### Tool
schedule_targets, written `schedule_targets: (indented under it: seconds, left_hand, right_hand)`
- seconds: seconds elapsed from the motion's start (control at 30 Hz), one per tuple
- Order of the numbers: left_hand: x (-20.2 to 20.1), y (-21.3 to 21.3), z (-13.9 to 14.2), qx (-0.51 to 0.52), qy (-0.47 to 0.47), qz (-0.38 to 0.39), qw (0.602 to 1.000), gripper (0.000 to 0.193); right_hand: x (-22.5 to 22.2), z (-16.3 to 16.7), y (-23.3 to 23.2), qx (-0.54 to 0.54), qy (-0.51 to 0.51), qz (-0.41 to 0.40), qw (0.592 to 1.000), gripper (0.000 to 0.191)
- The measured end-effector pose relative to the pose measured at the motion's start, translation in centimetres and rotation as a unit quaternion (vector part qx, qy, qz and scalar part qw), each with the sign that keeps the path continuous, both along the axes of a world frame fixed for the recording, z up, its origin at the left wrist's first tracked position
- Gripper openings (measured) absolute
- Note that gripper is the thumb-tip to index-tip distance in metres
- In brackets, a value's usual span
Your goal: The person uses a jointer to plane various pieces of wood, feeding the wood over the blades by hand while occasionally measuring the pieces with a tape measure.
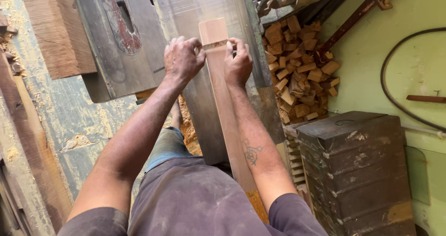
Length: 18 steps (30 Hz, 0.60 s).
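Observation:
A long reddish wooden plank (pixel 226 106) lies lengthwise on a grey metal machine table (pixel 195 13), its far end pale and squared. My left hand (pixel 182 58) grips the plank's left edge near that far end. My right hand (pixel 238 63) grips the right edge just opposite, with the fingers curled over the wood. Both forearms reach forward from my body over the plank. The plank's near end passes under my right arm toward my lap.
A heap of small cut wood blocks (pixel 299 69) lies to the right of the machine. A dark metal box (pixel 357 166) stands at lower right. A saw table with a red slot insert (pixel 121 22) and a thick board (pixel 55 27) are at upper left. Sawdust covers the floor.

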<state>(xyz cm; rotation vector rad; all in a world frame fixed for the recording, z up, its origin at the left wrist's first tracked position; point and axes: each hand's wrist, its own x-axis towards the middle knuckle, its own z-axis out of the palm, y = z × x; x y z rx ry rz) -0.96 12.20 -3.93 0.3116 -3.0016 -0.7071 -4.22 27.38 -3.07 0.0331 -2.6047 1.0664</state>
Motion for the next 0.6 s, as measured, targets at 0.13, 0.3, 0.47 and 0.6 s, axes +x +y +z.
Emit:
schedule_targets:
  seconds: [0.13,0.3,0.47,0.6]
  left_hand:
    - [-0.8,0.2,0.6,-0.011,0.016,-0.001,1.000,0.012]
    - [-1.8,0.5,0.4,-0.006,0.001,-0.023,1.000,0.013]
    - [-0.5,-2.6,-0.9,0.008,-0.026,-0.024,0.999,0.014]
    - [1.7,-5.4,-1.3,-0.020,0.007,-0.037,0.999,0.013]
  right_hand:
    - [0.3,-0.4,0.0,0.013,-0.017,-0.016,1.000,0.012]
    - [-0.3,-0.8,-0.1,-0.004,-0.015,-0.025,1.000,0.012]
    - [-0.1,-1.1,-0.4,0.026,-0.048,-0.027,0.998,0.012]
    - [0.0,-1.3,-0.6,0.038,-0.066,-0.042,0.996,0.013]
